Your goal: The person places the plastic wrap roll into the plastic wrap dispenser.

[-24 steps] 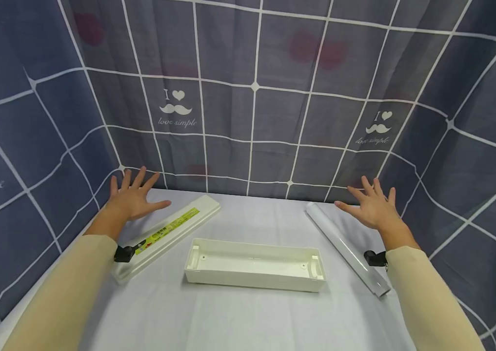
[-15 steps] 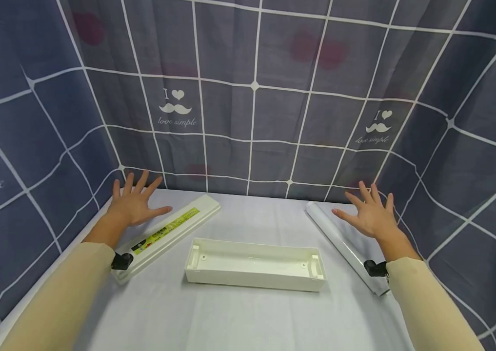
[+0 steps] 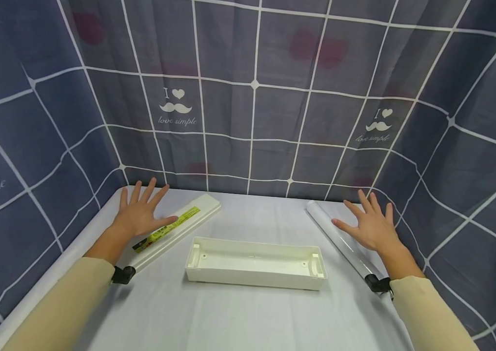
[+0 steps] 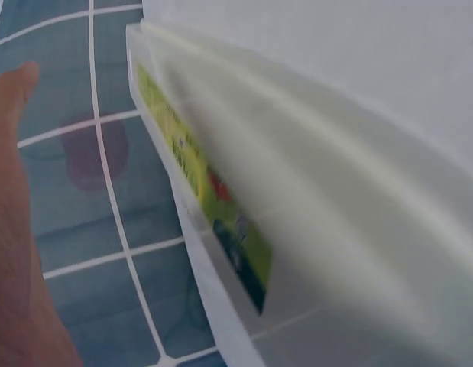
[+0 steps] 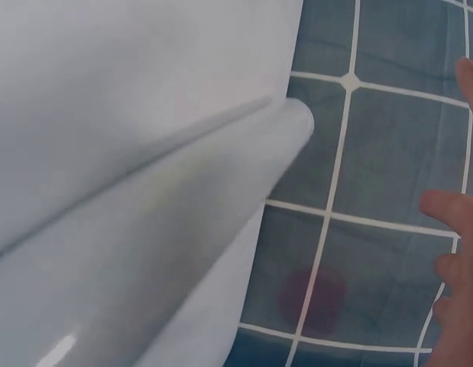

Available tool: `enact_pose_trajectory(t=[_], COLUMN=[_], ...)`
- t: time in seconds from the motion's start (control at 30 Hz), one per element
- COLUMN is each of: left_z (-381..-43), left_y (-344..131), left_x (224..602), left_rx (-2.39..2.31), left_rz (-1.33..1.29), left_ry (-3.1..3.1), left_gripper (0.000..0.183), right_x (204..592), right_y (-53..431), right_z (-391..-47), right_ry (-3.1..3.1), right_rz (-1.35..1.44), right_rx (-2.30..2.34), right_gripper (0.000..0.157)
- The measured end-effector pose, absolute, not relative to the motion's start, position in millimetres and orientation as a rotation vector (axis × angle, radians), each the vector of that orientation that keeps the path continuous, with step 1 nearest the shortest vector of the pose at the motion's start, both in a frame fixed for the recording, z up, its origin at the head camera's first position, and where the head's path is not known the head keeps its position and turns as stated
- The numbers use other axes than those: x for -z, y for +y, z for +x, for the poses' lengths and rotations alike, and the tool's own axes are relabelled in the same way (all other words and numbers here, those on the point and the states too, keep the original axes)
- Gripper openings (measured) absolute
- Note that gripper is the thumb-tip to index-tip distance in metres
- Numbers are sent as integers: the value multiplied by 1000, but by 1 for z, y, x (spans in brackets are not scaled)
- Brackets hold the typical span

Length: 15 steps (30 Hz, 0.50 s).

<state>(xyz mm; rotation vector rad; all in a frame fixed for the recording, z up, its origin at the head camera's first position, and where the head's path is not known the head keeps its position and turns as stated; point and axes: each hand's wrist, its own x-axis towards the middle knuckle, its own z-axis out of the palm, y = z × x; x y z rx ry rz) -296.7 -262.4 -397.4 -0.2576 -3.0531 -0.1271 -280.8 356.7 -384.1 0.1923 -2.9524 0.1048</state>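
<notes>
While a labelled cover (image 3: 182, 226) lies near the spread left hand (image 3: 139, 218), a tube (image 3: 346, 243) flanks the spread right hand (image 3: 374, 228).

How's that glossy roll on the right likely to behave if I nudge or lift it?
The glossy roll would probably roll sideways if nudged, being cylindrical and lying lengthwise on the white tabletop. It may feel slippery, judging by its shiny highlights. It looks fairly stiff, since it lies straight from end to end.

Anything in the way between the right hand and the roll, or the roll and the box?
Nothing visible. The right hand is spread near the roll; between roll and box, just white cloth shows.
</notes>
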Motion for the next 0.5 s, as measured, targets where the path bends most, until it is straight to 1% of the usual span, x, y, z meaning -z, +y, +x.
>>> enact_pose_trajectory(t=[0.1,0.5], left_z=[-291,-271], left_y=[-258,-244], left_x=[401,420], left_rx=[139,231], left_rz=[-278,-366], left_ry=[-3040,-2952], left_gripper=[105,104], right_x=[390,416], right_y=[354,351], right_z=[-273,-246], right_ry=[-2935,-2849], right_rz=[203,267], right_rx=[-109,-271], right_gripper=[94,83])
